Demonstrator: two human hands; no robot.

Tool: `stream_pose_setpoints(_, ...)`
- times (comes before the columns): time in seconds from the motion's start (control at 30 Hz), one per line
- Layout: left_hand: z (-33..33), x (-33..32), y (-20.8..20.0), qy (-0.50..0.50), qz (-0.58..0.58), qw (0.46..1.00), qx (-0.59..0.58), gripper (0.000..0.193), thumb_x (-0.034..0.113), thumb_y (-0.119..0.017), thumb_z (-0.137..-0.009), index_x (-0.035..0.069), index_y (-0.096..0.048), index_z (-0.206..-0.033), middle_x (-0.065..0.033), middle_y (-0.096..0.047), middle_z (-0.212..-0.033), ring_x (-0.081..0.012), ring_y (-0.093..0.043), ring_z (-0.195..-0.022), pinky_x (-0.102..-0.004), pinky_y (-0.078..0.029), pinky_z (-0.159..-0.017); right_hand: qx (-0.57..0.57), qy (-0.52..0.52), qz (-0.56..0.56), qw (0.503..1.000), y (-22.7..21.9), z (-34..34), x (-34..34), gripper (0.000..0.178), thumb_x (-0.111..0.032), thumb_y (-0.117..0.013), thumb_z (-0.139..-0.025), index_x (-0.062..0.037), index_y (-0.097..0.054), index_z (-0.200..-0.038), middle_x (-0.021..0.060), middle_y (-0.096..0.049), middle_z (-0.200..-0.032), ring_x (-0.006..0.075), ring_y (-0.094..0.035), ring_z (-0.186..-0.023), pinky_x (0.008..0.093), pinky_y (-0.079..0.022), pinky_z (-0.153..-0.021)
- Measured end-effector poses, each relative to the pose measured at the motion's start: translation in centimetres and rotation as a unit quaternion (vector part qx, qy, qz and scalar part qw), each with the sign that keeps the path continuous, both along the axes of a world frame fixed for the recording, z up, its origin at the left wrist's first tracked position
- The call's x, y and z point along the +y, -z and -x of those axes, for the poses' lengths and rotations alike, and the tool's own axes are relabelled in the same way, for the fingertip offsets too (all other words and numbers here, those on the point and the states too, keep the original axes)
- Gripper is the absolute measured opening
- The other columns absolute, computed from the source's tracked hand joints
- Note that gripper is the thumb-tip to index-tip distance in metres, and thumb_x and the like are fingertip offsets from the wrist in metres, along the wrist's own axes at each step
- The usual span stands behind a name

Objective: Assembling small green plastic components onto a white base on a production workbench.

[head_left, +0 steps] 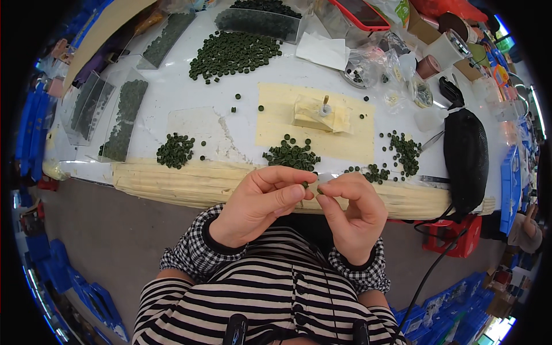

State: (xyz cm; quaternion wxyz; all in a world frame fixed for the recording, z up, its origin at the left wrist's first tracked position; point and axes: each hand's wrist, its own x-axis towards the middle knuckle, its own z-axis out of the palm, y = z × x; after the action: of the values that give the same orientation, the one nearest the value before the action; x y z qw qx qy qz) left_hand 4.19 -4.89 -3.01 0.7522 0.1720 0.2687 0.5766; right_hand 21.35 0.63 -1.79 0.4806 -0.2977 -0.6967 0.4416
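My left hand [253, 201] pinches a small dark green round piece [305, 184] between thumb and forefinger, just over the table's padded front edge. Close beside it, my right hand [359, 210] has thumb and forefinger pressed together on something tiny and greenish, too small to name. The fingertips of the two hands nearly meet. Just beyond them lies a heap of similar green pieces [290, 155], with a smaller scatter of green pieces [374, 173] to its right. Farther back, a tape-wrapped block [313, 115] with a short upright peg rests on a yellow sheet [273, 123].
More green pieces form a left pile [174, 151], a right pile [406, 152] and a large far pile [233, 54]. Clear trays [123, 121] stand at left. A black cloth-covered object [466, 155], tweezers [432, 141] and a cable [428, 276] are at right. Yellow padding [172, 184] lines the edge.
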Motion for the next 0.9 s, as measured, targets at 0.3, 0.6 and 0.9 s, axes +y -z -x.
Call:
stream_pose_setpoints(0.3,-0.3,-0.3,-0.5,-0.042,-0.025,0.993,0.106,0.024,0.003,-0.061,-0.09,0.001,-0.063,-0.114,-0.0051,-0.067,-0.098,-0.0061,-0.06,-0.089,-0.0174,-0.044,-0.066,-0.009,0.002,0.031,0.999,0.0,0.3,-0.4,0.017,0.01,-0.068,-0.075,0.0017,-0.065,-0.09,0.0082,-0.062,-0.087,0.0168,-0.057,-0.081,0.0262,-0.045,-0.073)
stream_pose_setpoints(0.6,-0.8,-0.3,0.0,-0.119,-0.114,0.946,0.278,0.024,-0.003,-0.063,-0.086,0.001,-0.068,-0.109,-0.0044,-0.063,-0.096,-0.0064,-0.055,-0.081,-0.0179,-0.043,-0.069,0.005,0.025,0.026,0.999,0.7,0.8,-0.5,0.017,0.008,-0.072,-0.073,0.0019,-0.067,-0.088,0.0099,-0.064,-0.086,0.0172,-0.06,-0.078,0.025,-0.047,-0.069)
stream_pose_setpoints(0.9,-1.0,-0.4,-0.3,-0.14,-0.107,0.932,0.318,0.024,-0.004,-0.064,-0.085,0.001,-0.069,-0.108,-0.0032,-0.063,-0.092,-0.0049,-0.053,-0.075,-0.0168,-0.041,-0.063,0.018,0.02,0.032,0.999,1.0,1.0,-0.7,0.02,0.009,-0.07,-0.074,0.0022,-0.069,-0.093,0.01,-0.063,-0.087,0.0166,-0.06,-0.079,0.0245,-0.047,-0.07)
